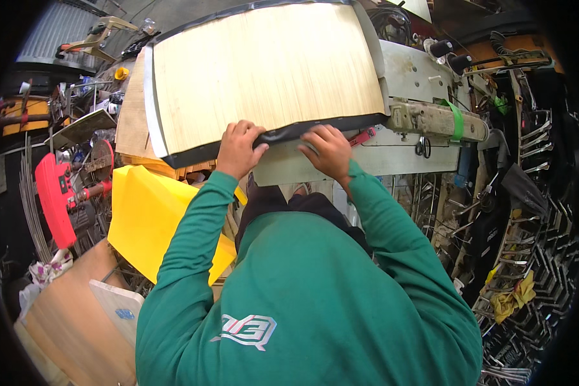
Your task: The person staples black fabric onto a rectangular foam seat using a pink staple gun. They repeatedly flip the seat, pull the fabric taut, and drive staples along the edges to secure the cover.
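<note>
Black edging [280, 134] could pucker if pulled unevenly. The left hand [239, 152] pinches it; the right hand [330, 153] curls, its hold unclear.

Rectangular panel [264, 71] before you: pale wood-grain face up, lying flat, partly over pale worktop [360, 161]; side nearest you slanting, left end closer. Black strip [283, 133] along that near edge, wrinkled midway; grey-white margins [152, 96] down both sides.

I note room above the pale rectangular wood-grained panel [270, 64]; a long beige metal machine arm [426, 120] obstructs its near-right corner.
</note>
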Available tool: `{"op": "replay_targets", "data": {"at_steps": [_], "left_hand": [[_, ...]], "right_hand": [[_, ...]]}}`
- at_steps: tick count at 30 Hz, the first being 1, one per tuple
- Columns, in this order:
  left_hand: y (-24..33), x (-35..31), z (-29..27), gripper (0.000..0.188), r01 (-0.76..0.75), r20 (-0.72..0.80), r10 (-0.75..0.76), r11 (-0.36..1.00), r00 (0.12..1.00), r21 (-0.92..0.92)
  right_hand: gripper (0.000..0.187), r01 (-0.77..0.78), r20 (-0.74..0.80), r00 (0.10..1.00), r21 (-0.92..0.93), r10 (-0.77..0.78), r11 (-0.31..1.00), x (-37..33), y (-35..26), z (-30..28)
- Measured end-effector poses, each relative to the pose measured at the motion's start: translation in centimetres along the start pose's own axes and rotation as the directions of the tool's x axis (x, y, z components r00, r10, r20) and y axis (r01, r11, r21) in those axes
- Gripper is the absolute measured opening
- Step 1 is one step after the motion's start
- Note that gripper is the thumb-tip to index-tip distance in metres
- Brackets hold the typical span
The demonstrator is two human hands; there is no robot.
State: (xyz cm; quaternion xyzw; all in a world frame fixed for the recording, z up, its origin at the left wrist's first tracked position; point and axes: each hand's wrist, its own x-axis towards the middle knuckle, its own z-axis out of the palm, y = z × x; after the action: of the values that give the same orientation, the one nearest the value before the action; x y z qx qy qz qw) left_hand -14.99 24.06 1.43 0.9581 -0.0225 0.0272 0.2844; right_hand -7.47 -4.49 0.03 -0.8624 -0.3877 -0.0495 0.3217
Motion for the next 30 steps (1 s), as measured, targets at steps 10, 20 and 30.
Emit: {"op": "replay_targets", "data": {"at_steps": [10, 20, 30], "left_hand": [[-2.9, -2.8, 3.6, 0.035, 0.184, -0.558, -0.250, 0.968, 0.791, -0.173], [-18.7, -16.4, 1.5, 0.092, 0.047, 0.408, -0.901, -0.405, 0.149, -0.913], [-10.4, -8.7, 8.2, 0.095, -0.108, 0.280, -0.802, -0.391, 0.528, -0.914]], "right_hand": [[0.012, -0.131, 0.046, 0.991, 0.233, 0.123, 0.964, 1.3, -1.3, 1.7], [0.043, -0.735, -0.446, 0.676, -0.355, 0.586, 0.577, -19.4, 28.5, -8.6], [0.040, -0.746, -0.256, 0.656, -0.360, 0.710, 0.560, -17.9, 27.1, -7.2]]}}
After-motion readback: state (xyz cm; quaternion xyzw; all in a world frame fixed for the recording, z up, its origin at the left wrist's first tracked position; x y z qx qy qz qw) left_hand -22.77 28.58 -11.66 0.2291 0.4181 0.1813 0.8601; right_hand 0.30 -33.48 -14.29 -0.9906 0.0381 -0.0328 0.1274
